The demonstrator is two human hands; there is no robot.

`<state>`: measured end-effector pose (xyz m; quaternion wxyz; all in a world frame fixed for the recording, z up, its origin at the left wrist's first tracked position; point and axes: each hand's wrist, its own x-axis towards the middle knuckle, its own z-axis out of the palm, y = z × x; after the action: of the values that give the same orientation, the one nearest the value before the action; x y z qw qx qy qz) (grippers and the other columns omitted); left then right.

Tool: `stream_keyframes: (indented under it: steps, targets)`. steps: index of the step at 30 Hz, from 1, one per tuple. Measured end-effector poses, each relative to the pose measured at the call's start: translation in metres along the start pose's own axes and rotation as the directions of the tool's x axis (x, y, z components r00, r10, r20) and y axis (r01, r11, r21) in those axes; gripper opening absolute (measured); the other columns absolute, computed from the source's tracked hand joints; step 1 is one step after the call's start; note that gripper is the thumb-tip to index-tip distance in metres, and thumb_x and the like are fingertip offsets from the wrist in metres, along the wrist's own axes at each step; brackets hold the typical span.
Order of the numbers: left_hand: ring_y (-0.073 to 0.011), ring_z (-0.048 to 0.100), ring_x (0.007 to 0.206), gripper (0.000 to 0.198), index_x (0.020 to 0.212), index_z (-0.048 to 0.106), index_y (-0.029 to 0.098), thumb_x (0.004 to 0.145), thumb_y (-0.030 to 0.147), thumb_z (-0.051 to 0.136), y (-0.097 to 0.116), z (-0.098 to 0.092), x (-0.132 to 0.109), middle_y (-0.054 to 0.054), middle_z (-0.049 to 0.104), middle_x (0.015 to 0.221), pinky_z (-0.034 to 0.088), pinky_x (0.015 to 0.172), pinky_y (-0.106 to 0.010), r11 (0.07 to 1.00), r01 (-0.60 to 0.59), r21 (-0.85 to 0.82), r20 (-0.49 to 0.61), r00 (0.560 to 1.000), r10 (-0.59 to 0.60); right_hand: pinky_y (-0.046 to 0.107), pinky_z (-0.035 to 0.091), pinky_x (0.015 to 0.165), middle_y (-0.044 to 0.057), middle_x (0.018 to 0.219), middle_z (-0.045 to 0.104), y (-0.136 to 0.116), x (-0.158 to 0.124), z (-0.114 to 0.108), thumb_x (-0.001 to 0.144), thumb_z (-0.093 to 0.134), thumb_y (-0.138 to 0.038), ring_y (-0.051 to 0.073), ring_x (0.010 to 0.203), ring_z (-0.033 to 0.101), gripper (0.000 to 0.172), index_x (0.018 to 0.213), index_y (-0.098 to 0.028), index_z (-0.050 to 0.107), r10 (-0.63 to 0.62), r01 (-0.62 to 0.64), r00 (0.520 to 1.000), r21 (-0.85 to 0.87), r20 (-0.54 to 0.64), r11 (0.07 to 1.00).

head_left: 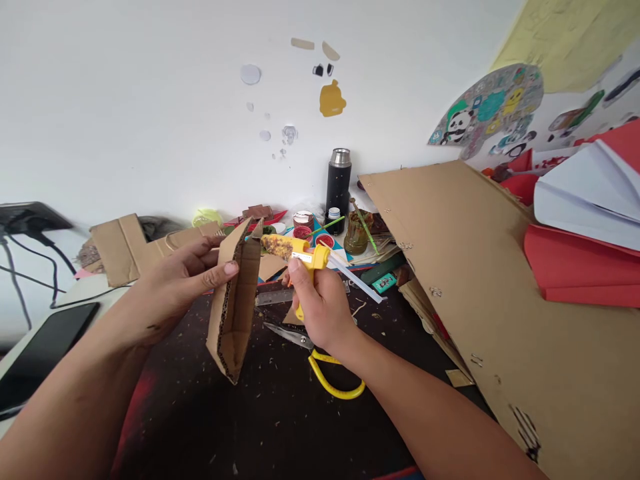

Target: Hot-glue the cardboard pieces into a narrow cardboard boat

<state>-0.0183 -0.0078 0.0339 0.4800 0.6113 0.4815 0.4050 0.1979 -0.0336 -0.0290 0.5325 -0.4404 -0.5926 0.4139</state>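
Observation:
My left hand point(200, 267) is closed on a folded cardboard piece point(240, 313), thumb on its near side and fingers behind. The piece is held upright and looks like a shallow, narrow tray with raised sides. A yellow glue gun point(313, 257) is gripped in my right hand point(320, 300), with a clear glue stick point(357, 279) poking out of its back. Its stained nozzle end points left at the upper part of the cardboard; whether they touch I cannot tell. Below my right hand, scissors with yellow handles point(336, 383) lie on the dark mat point(280, 433).
A large cardboard sheet point(450, 267) leans along the right, with red and white folded paper point(585, 227) on it. Paint pots point(325, 241), a black thermos point(339, 183) and a brush jar point(356, 237) stand by the wall. A phone point(47, 350) lies at left.

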Motion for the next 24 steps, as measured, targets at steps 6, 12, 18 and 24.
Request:
stream_keyframes:
  steps: [6,12,18,24]
  targets:
    - [-0.0272,0.069,0.133,0.065,0.143,0.069,0.036,0.082,0.052,0.087,-0.0001,-0.0005,0.0005,-0.005,0.075,0.143,0.062,0.095,-0.025,1.0,0.002,0.023,-0.002,1.0,-0.002,0.03,0.043,0.06,-0.002,0.055,0.054,-0.0017,-0.0007,0.0009,0.106,0.04,-0.07,0.016,0.055,0.056,0.058,0.082,-0.022,0.062,0.0,0.001,1.0,-0.015,0.027,1.0]
    - [-0.0284,0.075,0.123,0.068,0.139,0.07,0.034,0.078,0.055,0.09,-0.0037,-0.0017,-0.0006,-0.006,0.082,0.128,0.064,0.089,-0.027,0.999,0.036,0.027,-0.031,0.999,-0.035,0.03,0.042,0.06,-0.002,0.053,0.053,-0.0003,-0.0025,0.004,0.106,0.039,-0.069,0.016,0.054,0.055,0.059,0.079,-0.022,0.062,0.002,0.0,0.998,-0.031,0.056,1.0]
    - [-0.0277,0.074,0.124,0.065,0.138,0.071,0.035,0.078,0.054,0.09,-0.0037,-0.002,0.0002,-0.005,0.081,0.131,0.063,0.089,-0.025,1.0,0.017,0.022,-0.028,0.999,-0.017,0.029,0.042,0.057,-0.002,0.053,0.053,0.0011,-0.0025,0.0037,0.106,0.039,-0.07,0.016,0.054,0.055,0.06,0.079,-0.022,0.062,0.01,-0.009,0.998,-0.024,0.061,1.0]
    - [-0.0301,0.072,0.129,0.067,0.141,0.07,0.035,0.08,0.053,0.089,-0.0002,0.0,0.0006,-0.006,0.077,0.139,0.064,0.094,-0.03,1.0,0.004,0.015,-0.016,1.0,-0.003,0.029,0.043,0.059,-0.002,0.055,0.054,0.0004,-0.0007,0.002,0.107,0.04,-0.069,0.016,0.055,0.056,0.058,0.08,-0.022,0.061,0.0,0.001,0.999,-0.025,0.037,1.0]
